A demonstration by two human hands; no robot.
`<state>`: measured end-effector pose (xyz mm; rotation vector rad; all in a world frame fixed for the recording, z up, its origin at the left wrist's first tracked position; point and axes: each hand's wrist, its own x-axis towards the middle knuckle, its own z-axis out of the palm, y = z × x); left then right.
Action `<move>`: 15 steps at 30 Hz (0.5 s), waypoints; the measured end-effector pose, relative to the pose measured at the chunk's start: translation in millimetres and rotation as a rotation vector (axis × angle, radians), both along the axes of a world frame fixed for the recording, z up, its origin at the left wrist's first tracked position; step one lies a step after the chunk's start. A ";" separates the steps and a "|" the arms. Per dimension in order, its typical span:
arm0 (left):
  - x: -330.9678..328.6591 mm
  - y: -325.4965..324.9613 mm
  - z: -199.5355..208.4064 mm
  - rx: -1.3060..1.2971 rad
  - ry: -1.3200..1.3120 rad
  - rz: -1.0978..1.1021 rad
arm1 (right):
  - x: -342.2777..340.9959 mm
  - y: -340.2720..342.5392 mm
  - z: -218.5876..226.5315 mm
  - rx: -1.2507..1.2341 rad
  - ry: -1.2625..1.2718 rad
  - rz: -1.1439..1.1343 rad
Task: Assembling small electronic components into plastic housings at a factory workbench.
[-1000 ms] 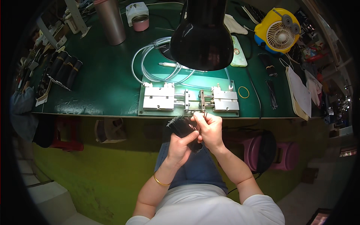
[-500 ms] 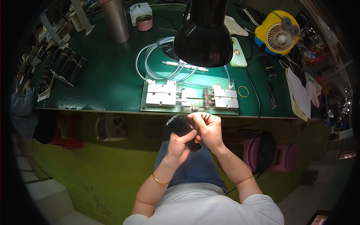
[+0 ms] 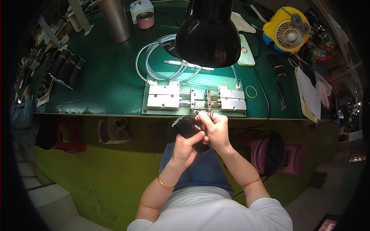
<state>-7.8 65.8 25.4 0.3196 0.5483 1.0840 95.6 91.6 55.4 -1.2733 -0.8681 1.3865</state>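
My left hand (image 3: 184, 149) is wrapped round a thick bundle of thin black wires (image 3: 184, 126), its pale cut ends fanned out to the upper left. Close beside it, my right hand (image 3: 216, 130) is closed in a pinch, with dark wire ends (image 3: 210, 114) showing at its fingertips; how many it holds is hard to make out. Both hands are over my lap, just before the table edge. Right beyond the fingertips lies a pneumatic fixture: a left metal block (image 3: 163, 96) and a right metal block (image 3: 232, 100), with small upright jaw plates (image 3: 192, 99) between them.
A black lamp (image 3: 208, 42) hangs low over the fixture. Clear air tubes (image 3: 148, 63) loop behind it. More black wire bundles (image 3: 69, 69) lie at the left. On the right are a rubber band (image 3: 251, 91), a yellow fan (image 3: 289, 32), papers (image 3: 308, 92) and a phone (image 3: 246, 52).
The jaw plates, blurred before, now show sharply, and the left one stands farther right. My right fingertips have shifted slightly up and right, toward the fixture. The left hand keeps its hold.
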 end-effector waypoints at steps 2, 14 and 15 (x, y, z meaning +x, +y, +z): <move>-0.1 0.7 1.7 0.005 0.005 -0.006 | -0.1 0.1 -1.2 -0.002 -0.002 -0.005; -6.1 -2.5 1.9 -0.012 -0.026 -0.026 | -5.3 -6.3 7.2 0.066 -0.048 0.018; -5.4 -2.5 2.1 -0.019 -0.018 -0.020 | -5.5 -6.2 6.5 0.064 -0.061 -0.002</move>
